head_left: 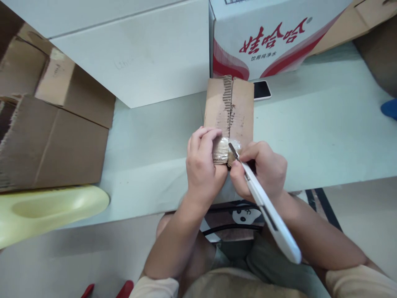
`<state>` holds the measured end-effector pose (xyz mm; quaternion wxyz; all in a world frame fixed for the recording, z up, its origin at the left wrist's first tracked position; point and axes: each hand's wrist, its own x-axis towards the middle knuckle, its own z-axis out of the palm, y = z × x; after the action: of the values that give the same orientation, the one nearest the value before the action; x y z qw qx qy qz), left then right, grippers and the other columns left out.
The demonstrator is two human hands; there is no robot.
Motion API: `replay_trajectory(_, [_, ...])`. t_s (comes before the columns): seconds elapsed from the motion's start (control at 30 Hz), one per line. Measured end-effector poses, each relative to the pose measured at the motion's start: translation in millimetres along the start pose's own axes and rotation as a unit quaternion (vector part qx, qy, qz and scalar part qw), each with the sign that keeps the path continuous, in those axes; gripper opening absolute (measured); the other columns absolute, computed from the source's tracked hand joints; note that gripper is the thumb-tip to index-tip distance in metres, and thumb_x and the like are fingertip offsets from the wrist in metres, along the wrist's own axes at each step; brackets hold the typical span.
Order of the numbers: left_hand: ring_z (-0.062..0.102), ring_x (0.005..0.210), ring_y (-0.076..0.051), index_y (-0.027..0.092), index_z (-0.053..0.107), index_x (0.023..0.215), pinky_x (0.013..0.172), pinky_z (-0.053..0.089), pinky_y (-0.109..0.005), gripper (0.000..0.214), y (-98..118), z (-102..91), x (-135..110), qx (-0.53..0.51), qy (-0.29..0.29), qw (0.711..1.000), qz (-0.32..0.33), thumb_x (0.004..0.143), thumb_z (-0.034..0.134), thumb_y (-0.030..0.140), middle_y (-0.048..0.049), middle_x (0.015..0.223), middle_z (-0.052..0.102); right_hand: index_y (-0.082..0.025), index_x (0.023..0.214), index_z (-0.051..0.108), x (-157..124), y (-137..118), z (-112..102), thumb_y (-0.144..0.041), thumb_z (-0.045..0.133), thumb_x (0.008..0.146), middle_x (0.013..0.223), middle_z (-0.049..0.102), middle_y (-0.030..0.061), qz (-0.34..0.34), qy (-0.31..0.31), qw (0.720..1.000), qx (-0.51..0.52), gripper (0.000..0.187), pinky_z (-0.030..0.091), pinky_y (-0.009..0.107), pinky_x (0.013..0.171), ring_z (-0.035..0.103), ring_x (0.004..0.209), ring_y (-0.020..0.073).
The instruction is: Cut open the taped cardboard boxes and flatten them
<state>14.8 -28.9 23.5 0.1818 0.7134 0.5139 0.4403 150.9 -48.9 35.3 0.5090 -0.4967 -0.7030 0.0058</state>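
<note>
A small brown cardboard box (241, 99) lies on the table with a torn seam running down its middle. Clear tape (221, 151) covers the near end of that seam. My left hand (203, 159) grips the box at its near left side, fingers bent over the top and thumb along the near edge. In my right hand (263, 167) is a white utility knife (269, 211), pinched near its blade end. Its dark blade reaches the taped seam; whether it has cut in, I cannot tell. The knife's handle slants back towards my body.
Behind the box stand a large white carton (139, 62) and a white-and-red printed carton (263, 45). A phone (262, 90) lies at the box's far right. Brown cartons (71, 145) and a pale yellow object (56, 207) occupy the left of the pale green table (313, 136).
</note>
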Motion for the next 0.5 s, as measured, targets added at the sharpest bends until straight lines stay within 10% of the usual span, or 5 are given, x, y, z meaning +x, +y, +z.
replay_trajectory(0.5, [0.064, 0.124, -0.027, 0.025, 0.060, 0.120, 0.111, 0.055, -0.044, 0.055, -0.4, -0.9, 0.6, 0.001, 0.006, 1.000, 0.006, 0.071, 0.056, 0.001, -0.0092, 0.127, 0.067, -0.026, 0.080, 0.045, 2.2, -3.7, -5.4, -0.017, 0.058, 0.075, 0.055, 0.049, -0.0088, 0.053, -0.019, 0.997, 0.044, 0.016, 0.039, 0.022, 0.044, 0.046, 0.043, 0.0093])
